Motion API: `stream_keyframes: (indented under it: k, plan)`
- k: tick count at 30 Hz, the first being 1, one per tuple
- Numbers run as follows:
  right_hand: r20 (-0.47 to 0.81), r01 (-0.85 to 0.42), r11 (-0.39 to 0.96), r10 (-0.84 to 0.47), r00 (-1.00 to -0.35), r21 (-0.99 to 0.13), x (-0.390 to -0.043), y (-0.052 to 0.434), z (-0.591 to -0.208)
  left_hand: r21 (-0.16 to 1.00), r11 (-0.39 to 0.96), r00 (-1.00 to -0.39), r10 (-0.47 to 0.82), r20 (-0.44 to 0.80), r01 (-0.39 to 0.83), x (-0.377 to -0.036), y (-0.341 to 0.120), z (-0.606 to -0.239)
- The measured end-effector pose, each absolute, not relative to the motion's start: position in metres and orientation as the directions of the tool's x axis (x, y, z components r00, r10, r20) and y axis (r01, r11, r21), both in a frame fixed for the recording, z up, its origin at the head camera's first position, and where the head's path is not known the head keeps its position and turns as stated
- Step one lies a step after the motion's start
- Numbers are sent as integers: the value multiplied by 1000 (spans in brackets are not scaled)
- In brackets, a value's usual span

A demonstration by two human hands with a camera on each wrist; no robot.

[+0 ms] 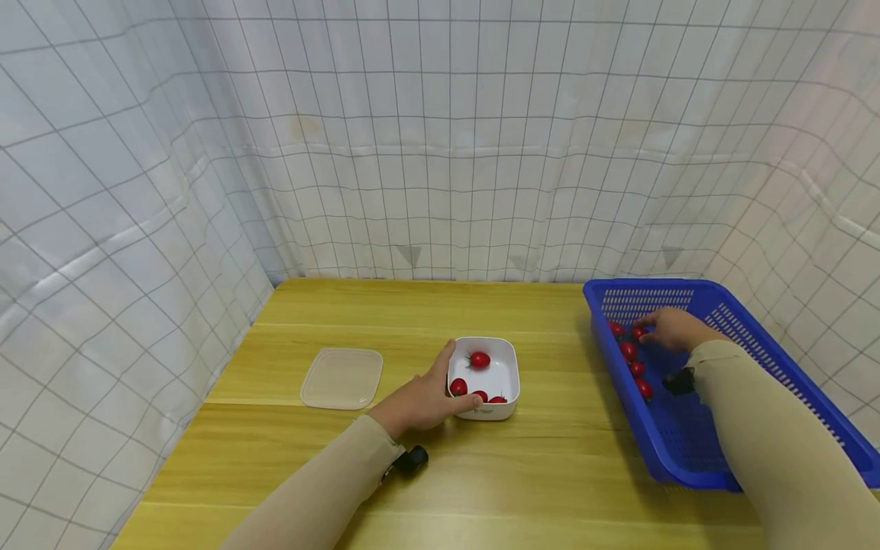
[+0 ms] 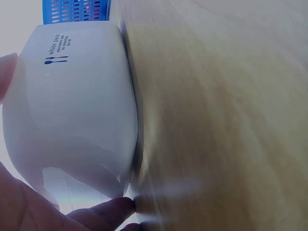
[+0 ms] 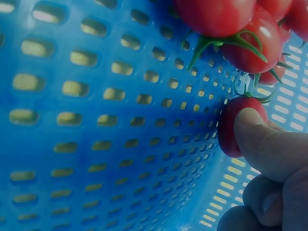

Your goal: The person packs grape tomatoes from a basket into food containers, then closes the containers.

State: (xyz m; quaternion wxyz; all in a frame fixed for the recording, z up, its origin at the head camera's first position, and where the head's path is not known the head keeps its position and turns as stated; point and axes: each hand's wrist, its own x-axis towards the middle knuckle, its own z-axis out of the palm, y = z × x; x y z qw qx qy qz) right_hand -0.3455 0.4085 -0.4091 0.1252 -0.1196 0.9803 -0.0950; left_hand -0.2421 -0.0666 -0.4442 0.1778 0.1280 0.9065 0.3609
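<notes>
A white square food container (image 1: 505, 368) with a few cherry tomatoes in it stands on the table. My left hand (image 1: 428, 397) grips its near left corner, thumb along the front wall and fingers around the left side. In the left wrist view the container's wall (image 2: 77, 96) bears small dark print. Inside the blue basket (image 1: 622, 389), at the right, my right hand (image 1: 677, 330) pinches a cherry tomato (image 3: 227, 127) with a green stem. The thumb presses on that tomato; the fingers behind it are partly hidden. Several other cherry tomatoes (image 1: 629, 351) lie along the basket's left wall.
A translucent square lid (image 1: 342, 379) lies flat on the wooden table (image 1: 550, 466), left of the container. The basket's raised, perforated walls surround the right hand. A white gridded curtain (image 1: 440, 168) hangs behind the table and on both sides.
</notes>
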Motion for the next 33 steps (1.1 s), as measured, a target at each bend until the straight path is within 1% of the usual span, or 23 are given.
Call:
stream_keyframes:
  k: [11,20,27,33]
  plan:
    - [-236,-181,955,-236,-943,-234,-342,407,-410,704,704,-904,357,-234,96,-240,-67,-443]
    - [-281,-102,962,-174,-944,-252,-344,409,-412,703,705,-905,352,-237,90,-240,-67,-442]
    - [-284,-110,963,-180,-942,-246,-343,408,-413,707,701,-905,355,-234,92,-240,-66,-441]
    - [-279,-140,962,-204,-938,-234,-342,410,-414,705,702,-905,356,-232,96,-240,-67,-442]
